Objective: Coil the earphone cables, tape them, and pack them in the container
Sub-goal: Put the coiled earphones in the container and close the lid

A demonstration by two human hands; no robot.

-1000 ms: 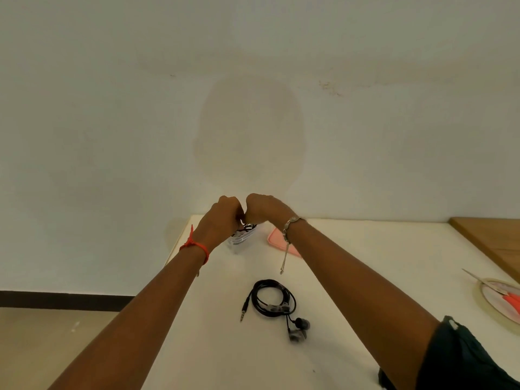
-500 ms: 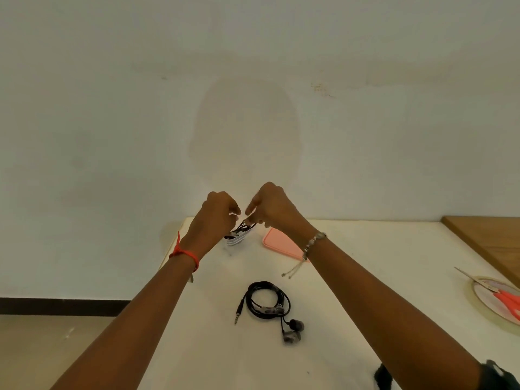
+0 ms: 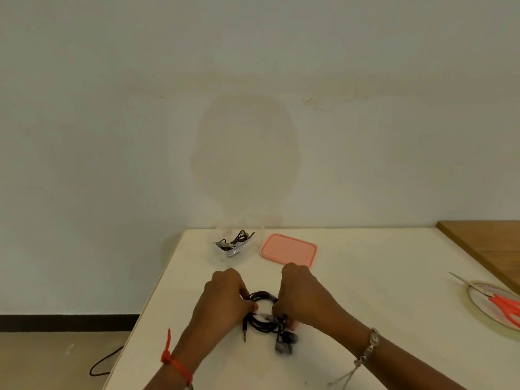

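Hands back from container (image 3: 255, 242) at 12 o'clock. Left hand (image 3: 222, 299) and right hand (image 3: 303, 297) grip black coil (image 3: 263, 322) at 9 and 3 o'clock, fingers curled. Risk: slack grip, loops spring apart, earbuds (image 3: 285, 343) snag.

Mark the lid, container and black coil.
lid (image 3: 288, 249): head view, middle of its pink top.
container (image 3: 257, 242): head view, clear right wall.
coil (image 3: 262, 294): head view, top arc of the loop.
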